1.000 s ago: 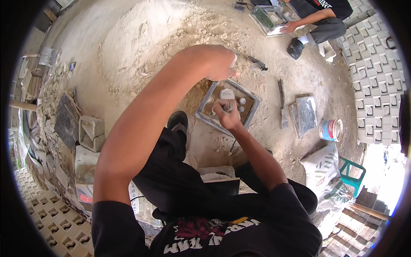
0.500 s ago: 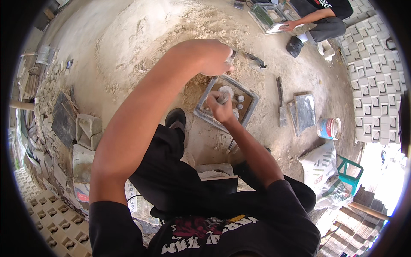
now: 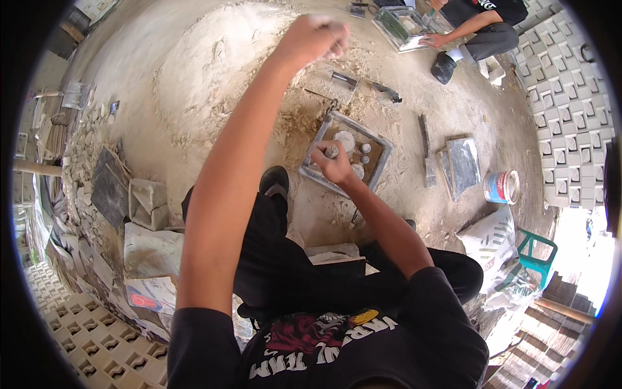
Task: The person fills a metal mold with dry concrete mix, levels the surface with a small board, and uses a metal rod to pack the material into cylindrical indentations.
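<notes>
Most of what lies before me is the pale sand heap [image 3: 214,71], spread wide over the ground ahead and to my left, rough and uneven. Against its near edge sits my square metal mould tray [image 3: 382,146], just past my black shoe [image 3: 275,181] and below the heap's slope. Its floor shows brown with several grey round pieces [image 3: 345,139] standing in it, some larger, some small; I count a handful but cannot tell whether every place is taken.

My left hand [image 3: 311,39] is raised high over the sand, well beyond the tray, fingers drawn together as if pinching something pale; it is blurred, so I cannot tell what, if anything, it carries. My right hand [image 3: 334,162] is down in the tray's near corner, closed around a small grey lump or rounded piece [image 3: 330,151], touching the tray floor or close to it.

I judge the work as partly along: the round pieces are set in the tray, yet no fill covers them and the brown floor is bare between them, so filling and levelling appear undone.

Right of the tray lie a long flat bar [image 3: 426,152], two grey plates [image 3: 461,165] and a small paint tin [image 3: 500,187]. Farther off, another person [image 3: 479,26] crouches at a second tray [image 3: 405,26].
</notes>
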`<act>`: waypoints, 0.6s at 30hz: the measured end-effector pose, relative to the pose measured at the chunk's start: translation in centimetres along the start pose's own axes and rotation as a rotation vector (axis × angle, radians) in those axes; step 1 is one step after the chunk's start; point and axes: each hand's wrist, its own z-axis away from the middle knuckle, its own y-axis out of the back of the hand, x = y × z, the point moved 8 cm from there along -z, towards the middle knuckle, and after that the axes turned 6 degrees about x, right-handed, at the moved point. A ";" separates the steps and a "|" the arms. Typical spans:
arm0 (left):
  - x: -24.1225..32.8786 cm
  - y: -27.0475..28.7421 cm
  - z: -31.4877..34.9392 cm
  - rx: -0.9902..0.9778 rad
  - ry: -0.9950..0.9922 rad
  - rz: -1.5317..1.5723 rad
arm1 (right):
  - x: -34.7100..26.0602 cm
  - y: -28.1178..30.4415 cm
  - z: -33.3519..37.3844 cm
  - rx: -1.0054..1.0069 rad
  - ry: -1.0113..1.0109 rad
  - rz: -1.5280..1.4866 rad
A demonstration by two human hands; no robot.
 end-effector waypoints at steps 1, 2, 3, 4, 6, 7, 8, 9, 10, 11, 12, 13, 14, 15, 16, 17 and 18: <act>-0.7 0.6 0.1 0.133 0.061 0.312 | 1.0 0.3 0.0 0.062 -0.004 -0.049; -1.1 1.0 -0.6 0.202 0.123 0.551 | 1.5 0.5 -0.4 0.043 0.021 0.025; -2.4 1.4 -0.8 0.270 0.197 0.793 | 2.0 0.5 0.1 0.021 0.035 0.101; -3.6 1.5 -1.1 0.336 0.274 1.036 | 2.4 0.6 0.2 -0.001 0.049 0.177; -5.7 2.1 -0.2 0.520 0.433 1.185 | 0.3 0.1 0.0 -0.050 0.047 0.167; -6.6 2.3 0.2 0.557 0.487 1.223 | -0.8 0.0 -0.3 -0.061 0.027 0.132; -7.4 2.1 0.8 0.594 0.547 1.259 | -1.0 0.1 -0.4 -0.070 0.001 0.095; -6.4 0.9 1.3 0.538 0.542 1.183 | -0.1 0.9 -0.6 0.000 0.022 0.094; -4.8 -0.3 1.1 0.439 0.494 1.171 | 1.6 1.8 -0.1 0.069 0.042 0.094; -2.4 -1.1 1.8 0.349 0.457 1.138 | 2.6 1.7 1.0 0.136 0.052 0.074; -0.7 -1.8 1.9 0.238 0.419 1.115 | 2.5 1.6 1.5 0.190 0.093 0.088; 0.7 -1.6 1.7 0.198 0.361 1.126 | 1.6 1.4 1.4 0.244 0.149 0.107; 1.5 -1.3 1.8 0.169 0.313 1.134 | 0.8 1.2 1.5 0.287 0.193 0.122; 1.6 -0.7 2.2 0.158 0.274 1.136 | 0.5 0.8 1.5 0.203 0.114 0.081; 1.3 -0.8 2.2 0.137 0.307 1.149 | -0.1 1.0 1.6 0.120 0.036 0.041; 1.4 -1.8 1.8 0.104 0.340 1.165 | -0.2 1.2 1.5 0.046 -0.041 0.004; 1.2 -2.6 1.6 0.071 0.373 1.181 | 0.3 0.9 1.3 0.002 -0.009 0.052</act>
